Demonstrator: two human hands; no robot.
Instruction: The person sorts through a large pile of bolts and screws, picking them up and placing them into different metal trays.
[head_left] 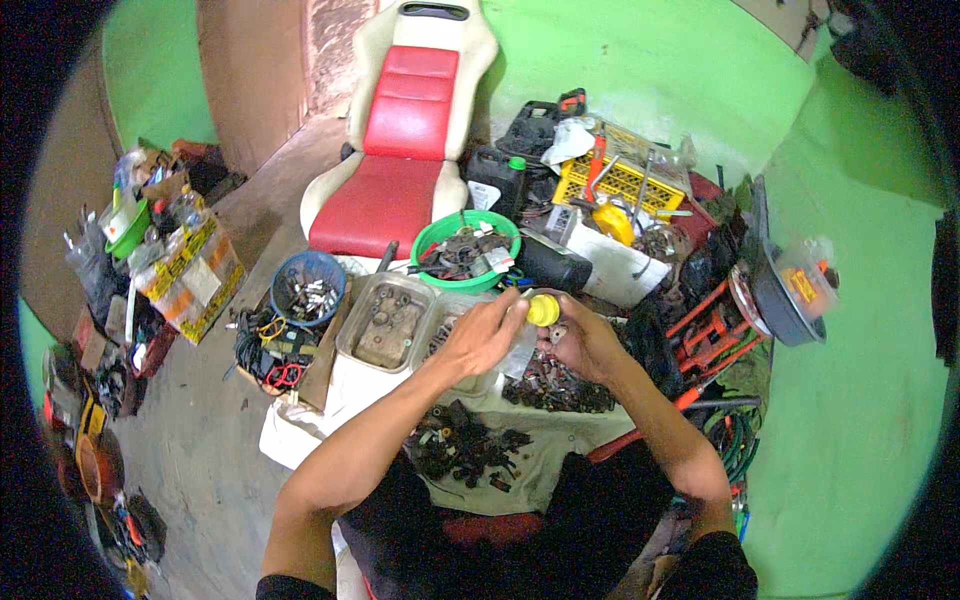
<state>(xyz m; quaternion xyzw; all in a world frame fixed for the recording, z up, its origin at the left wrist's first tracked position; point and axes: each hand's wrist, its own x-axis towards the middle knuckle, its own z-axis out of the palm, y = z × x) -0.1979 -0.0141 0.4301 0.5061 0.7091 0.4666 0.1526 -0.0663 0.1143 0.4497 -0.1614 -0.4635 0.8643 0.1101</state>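
Both hands are raised over the white bench (385, 386), and between them is a round yellow piece (543, 310), above the right half of it, toward the far edge. The left hand (482, 340) has its thumb and fingers closed on the left side of that piece. The right hand (592, 345) is curled close on the other side; I can't tell whether it has a grip on the piece too or on something small.

Just below the right hand, toward the bench's right edge, spreads a pile of small parts (560, 390). A heap of dark parts (465, 445) lies at the near edge, between the person's knees. A grey metal tray (372, 358) sits toward the far left corner, with a clear plastic container (437, 338) right beside it, partly behind the left arm. Farther back are a green basin (458, 284) full of parts and, to the left, a blue basket (305, 319) of small pieces.
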